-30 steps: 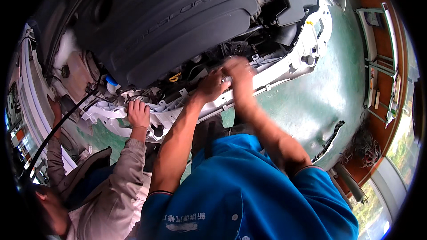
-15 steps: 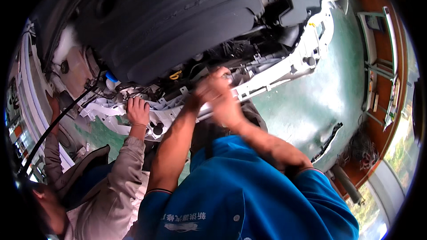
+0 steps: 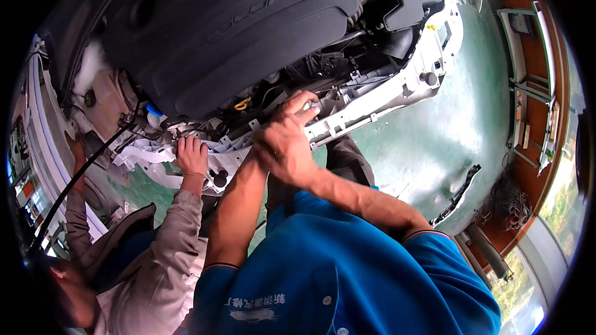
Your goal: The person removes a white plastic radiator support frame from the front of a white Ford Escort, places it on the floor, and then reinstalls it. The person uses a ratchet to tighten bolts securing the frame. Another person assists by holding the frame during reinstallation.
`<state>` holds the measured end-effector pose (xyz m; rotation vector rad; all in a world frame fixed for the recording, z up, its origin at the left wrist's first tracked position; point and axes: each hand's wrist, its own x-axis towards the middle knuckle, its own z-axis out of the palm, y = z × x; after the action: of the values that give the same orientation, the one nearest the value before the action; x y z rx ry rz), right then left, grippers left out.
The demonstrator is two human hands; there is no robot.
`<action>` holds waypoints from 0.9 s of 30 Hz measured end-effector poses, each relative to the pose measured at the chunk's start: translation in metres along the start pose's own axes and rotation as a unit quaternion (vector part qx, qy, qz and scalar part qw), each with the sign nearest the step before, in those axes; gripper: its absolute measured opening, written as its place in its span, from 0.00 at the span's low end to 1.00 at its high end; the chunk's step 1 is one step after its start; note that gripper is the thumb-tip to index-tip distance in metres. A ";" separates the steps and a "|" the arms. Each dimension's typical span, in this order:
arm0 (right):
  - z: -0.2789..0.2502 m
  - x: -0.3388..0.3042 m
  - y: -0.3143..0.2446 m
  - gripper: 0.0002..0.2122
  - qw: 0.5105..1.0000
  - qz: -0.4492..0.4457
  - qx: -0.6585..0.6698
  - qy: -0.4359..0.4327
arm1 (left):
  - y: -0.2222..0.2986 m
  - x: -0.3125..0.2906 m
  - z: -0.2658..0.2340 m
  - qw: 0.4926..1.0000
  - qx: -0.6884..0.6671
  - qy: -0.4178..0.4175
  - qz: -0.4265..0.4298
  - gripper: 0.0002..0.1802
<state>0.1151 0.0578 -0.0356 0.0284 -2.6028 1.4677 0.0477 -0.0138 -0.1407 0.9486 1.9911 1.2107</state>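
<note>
My left hand is at the middle of a car's white front crossmember, its fingers curled together at the upper edge; what they hold, if anything, is hidden. My right hand lies across my left wrist, its fingers wrapped round it. Beyond both hands is the engine bay, with a large black engine cover and a yellow dipstick handle.
At my left a co-worker's hand rests on the crossmember. A black cable runs past at far left. A long dark strip lies on the green floor at right, near a shelf.
My right hand, blurred by motion before, has moved down and left onto my left wrist. The left hand stays near the crossmember. The co-worker's hand has not moved.
</note>
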 end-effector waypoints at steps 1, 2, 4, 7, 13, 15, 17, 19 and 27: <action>-0.004 0.003 0.010 0.14 0.999 0.022 0.038 0.005 | -0.002 0.000 0.000 1.000 -0.001 0.002 0.008 0.19; -0.015 0.003 0.022 0.13 0.996 0.045 0.076 0.009 | -0.005 0.002 0.006 1.000 0.003 0.006 0.010 0.19; -0.045 0.004 0.046 0.10 0.979 0.122 0.162 0.017 | -0.011 0.002 0.012 0.999 0.031 0.021 -0.012 0.19; -0.093 0.023 0.093 0.10 0.835 0.382 0.334 0.215 | 0.013 0.017 0.014 0.996 0.002 -0.001 -0.084 0.19; -0.009 -0.008 0.006 0.12 0.996 0.090 -0.014 0.019 | -0.013 -0.012 0.032 0.996 -0.005 0.050 0.076 0.18; -0.023 0.004 0.023 0.11 0.992 0.065 0.102 -0.018 | -0.013 0.000 0.018 0.995 -0.067 0.041 0.056 0.18; -0.053 0.007 0.057 0.09 0.993 0.076 0.089 0.001 | -0.012 0.003 0.014 0.989 -0.140 0.030 0.028 0.18; -0.082 0.019 0.087 0.07 0.914 0.320 0.208 0.137 | 0.005 0.013 0.012 0.994 0.073 -0.020 -0.084 0.20; -0.007 -0.007 0.013 0.09 0.996 0.065 0.030 0.047 | -0.020 0.006 0.030 0.974 0.146 0.089 0.151 0.18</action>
<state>0.1216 0.0698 -0.0441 -0.2017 -2.5271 1.5490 0.0625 -0.0011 -0.1716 1.3709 2.2705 1.2175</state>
